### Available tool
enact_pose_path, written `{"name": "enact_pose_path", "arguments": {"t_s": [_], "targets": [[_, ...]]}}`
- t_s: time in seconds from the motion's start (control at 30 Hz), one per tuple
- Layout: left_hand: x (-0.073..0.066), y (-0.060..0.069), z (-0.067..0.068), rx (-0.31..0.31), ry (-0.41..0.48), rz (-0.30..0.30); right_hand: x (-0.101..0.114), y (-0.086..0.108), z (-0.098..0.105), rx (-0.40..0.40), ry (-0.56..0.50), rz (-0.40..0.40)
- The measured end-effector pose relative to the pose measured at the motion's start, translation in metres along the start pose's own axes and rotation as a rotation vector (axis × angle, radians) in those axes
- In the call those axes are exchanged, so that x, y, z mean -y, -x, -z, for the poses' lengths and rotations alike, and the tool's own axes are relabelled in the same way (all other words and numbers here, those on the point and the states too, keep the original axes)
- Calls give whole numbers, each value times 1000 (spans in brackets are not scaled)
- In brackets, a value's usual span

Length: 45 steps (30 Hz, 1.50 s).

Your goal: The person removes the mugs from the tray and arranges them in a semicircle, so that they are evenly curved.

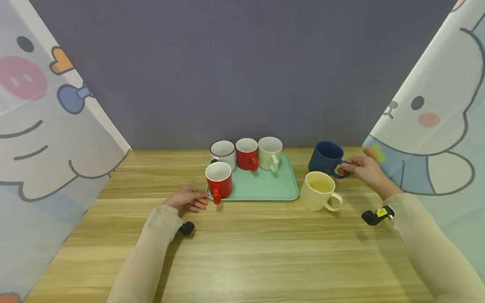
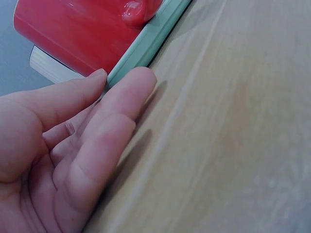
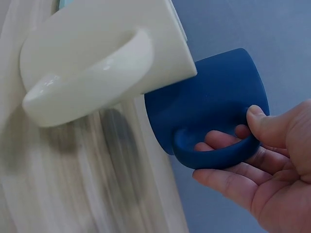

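At the right, my right hand (image 1: 364,169) grips the handle of a dark blue mug (image 3: 209,92), with fingers through the loop and the thumb on top. The mug leans slightly; whether its base touches the table I cannot tell. Just in front of it stands a cream-yellow mug (image 1: 313,194), handle to the right. My left hand (image 1: 187,198) is at the front left corner of a mint green tray (image 1: 265,185), its thumb and forefinger pinching the rim (image 2: 138,56). Close to those fingertips, a red mug (image 1: 224,185) stands on that corner, handle forward.
Along the tray's back stand a white mug with a black rim (image 1: 228,159), a second red mug (image 1: 244,158) and a pale ribbed mug (image 1: 267,156). A grey wall (image 1: 242,75) rises behind the wooden table (image 1: 242,252). Printed cloths hang at both sides.
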<state>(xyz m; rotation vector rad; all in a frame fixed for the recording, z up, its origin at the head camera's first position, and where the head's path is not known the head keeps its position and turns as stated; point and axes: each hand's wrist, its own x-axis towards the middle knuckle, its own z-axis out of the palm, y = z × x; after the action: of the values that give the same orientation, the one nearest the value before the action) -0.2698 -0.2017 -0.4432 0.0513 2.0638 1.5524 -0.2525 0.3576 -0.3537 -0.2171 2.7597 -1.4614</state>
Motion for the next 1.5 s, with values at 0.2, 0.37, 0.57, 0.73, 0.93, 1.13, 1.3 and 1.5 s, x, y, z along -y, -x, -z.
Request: {"name": "enact_pose_path", "arguments": {"t_s": [0.2, 0.37, 0.57, 0.73, 0.93, 1.13, 1.3, 1.5], "targets": [[0, -2, 0, -5, 9, -3, -7, 6, 2, -11, 8, 5], [1, -3, 1, -4, 14, 3, -13, 15, 3, -2, 33, -11], [2, -2, 2, 0, 22, 2, -20, 22, 1, 16, 31, -18], [0, -1, 2, 5, 17, -1, -24, 25, -2, 23, 17, -33], [1, -2, 1, 13, 22, 2, -26, 26, -8, 25, 36, -41], [2, -2, 0, 15, 9, -17, -35, 22, -14, 39, 4, -27], [0, 0, -2, 11, -2, -21, -38, 23, -18, 46, -24, -35], [-1, 2, -2, 6, -7, -17, -37, 22, -19, 58, -33, -41]]}}
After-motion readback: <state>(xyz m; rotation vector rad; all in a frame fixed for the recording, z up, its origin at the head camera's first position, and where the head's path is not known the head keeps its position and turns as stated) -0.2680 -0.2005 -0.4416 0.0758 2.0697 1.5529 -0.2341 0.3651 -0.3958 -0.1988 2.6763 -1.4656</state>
